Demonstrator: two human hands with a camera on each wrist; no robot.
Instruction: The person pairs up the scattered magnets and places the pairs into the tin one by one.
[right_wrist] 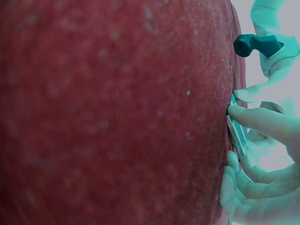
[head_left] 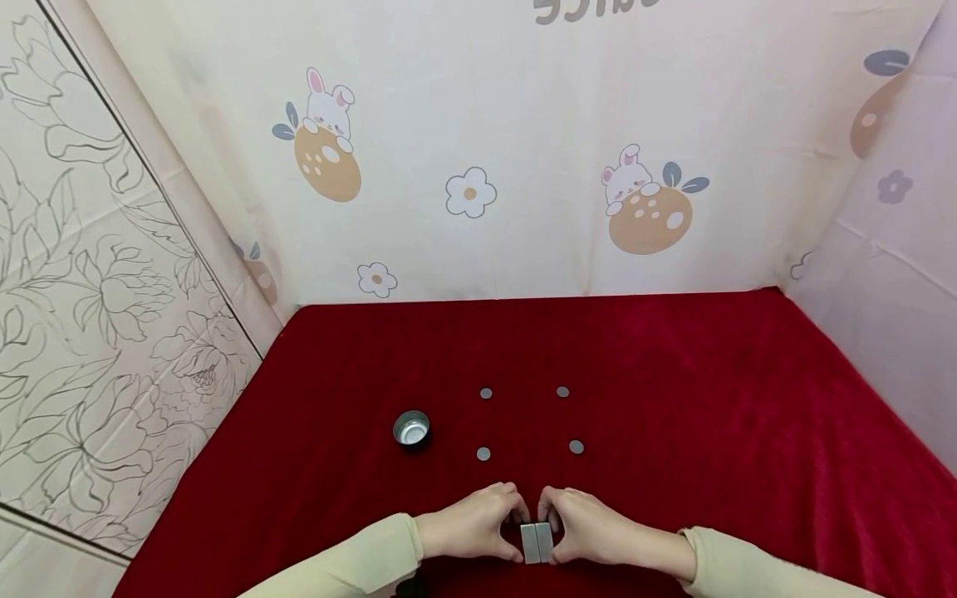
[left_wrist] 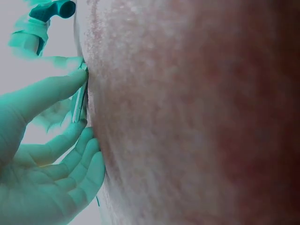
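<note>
1. Head view: the desk (head_left: 673, 382), covered in plush red cloth, fills the lower half of the frame. Behind it hangs a pale curtain (head_left: 538, 100) printed with rabbits, fruit and flowers; a panel (head_left: 82, 274) of line-drawn blossoms stands at left. Four grey discs (head_left: 486, 393) lie spaced apart near the lower centre, with a round metal tin (head_left: 411, 428) to their left. At bottom centre, two grey blocks (head_left: 530, 543) sit side by side, the left hand (head_left: 476, 523) pinching one, the right hand (head_left: 591, 526) the other.
2. Left wrist view: blurred reddish cloth spans the centre and right; fingers and a block's edge show at left.
3. Right wrist view: deep red pile covers the left and centre; fingertips grip a block at right.
</note>
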